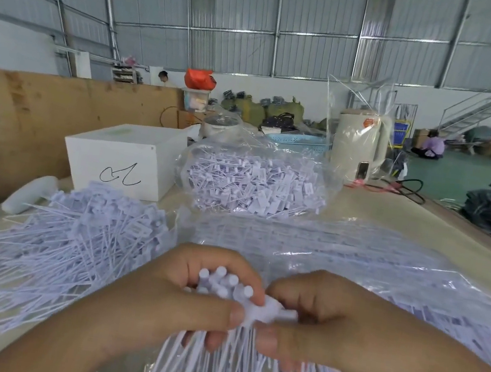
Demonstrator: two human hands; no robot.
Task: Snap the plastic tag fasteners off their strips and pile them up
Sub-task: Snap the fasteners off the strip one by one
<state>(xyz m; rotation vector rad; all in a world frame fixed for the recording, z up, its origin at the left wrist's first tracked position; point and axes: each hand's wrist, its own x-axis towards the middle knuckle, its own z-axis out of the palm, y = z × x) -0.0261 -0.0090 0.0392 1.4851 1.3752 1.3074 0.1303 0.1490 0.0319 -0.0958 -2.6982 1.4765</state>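
**Below the white box, both hands work one bundle**

Near the front edge of the surface (pixel 377 204), well below the white box (pixel 121 159), the left hand (pixel 190 301) holds a bundle of fasteners (pixel 221 283) — fingers closed round it, round heads poking up, thin tails fanning down toward the camera. The right hand (pixel 331 327) meets it, thumb and fingers pinched shut on a flat white piece (pixel 267 310) at the bundle's edge; whether that is a tag or the strip's spine is too blurred to tell.

A loose pile (pixel 73 234) lies left of the hands, just below the box. Right of the box sits a clear bag (pixel 257 184) full of the same parts, and more in plastic spread out under it.

To snap cleanly, it seems best to keep the left grip tight close to the joint, so the tails do not splay, and to bend or twist the pinched piece sharply rather than pull — a slow pull would likely stretch the thin plastic. Freed pieces should go left onto the pile, heads roughly together.
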